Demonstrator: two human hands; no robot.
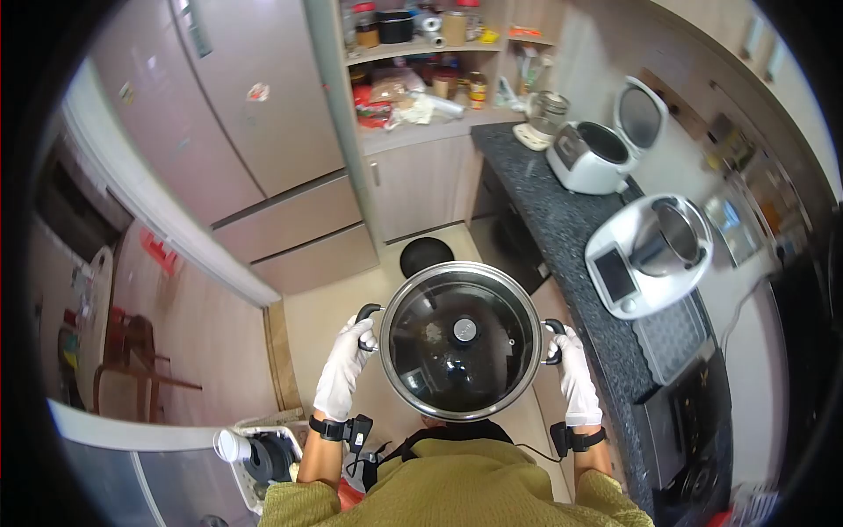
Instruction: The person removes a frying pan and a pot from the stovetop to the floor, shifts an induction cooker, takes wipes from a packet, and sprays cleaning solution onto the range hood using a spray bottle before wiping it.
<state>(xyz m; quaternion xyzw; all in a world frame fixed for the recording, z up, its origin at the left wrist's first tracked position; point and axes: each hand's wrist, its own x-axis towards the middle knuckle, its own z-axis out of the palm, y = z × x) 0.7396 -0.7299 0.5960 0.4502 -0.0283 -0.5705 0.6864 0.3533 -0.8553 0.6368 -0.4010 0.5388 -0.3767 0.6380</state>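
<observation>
A large round pot (pixel 411 397) with a steel rim is held level in front of my body, above the floor. Its glass lid (pixel 430 334) is on, with a round knob (pixel 464 330) in the middle; the pot's contents cannot be made out. My left hand (pixel 349 347), in a white glove, is wrapped round the black handle (pixel 367 323) on the left. On the other side, my right hand (pixel 572 358), also gloved in white, grips the right black handle (pixel 553 341). Black straps with small devices circle both wrists.
Along the right runs a dark stone counter (pixel 536 202) with a rice cooker (pixel 590 158), its lid up, a food processor (pixel 650 255) and a stove (pixel 689 422). Ahead are shelves (pixel 421 132) and a fridge (pixel 255 97). A round black object (pixel 427 256) is on the floor.
</observation>
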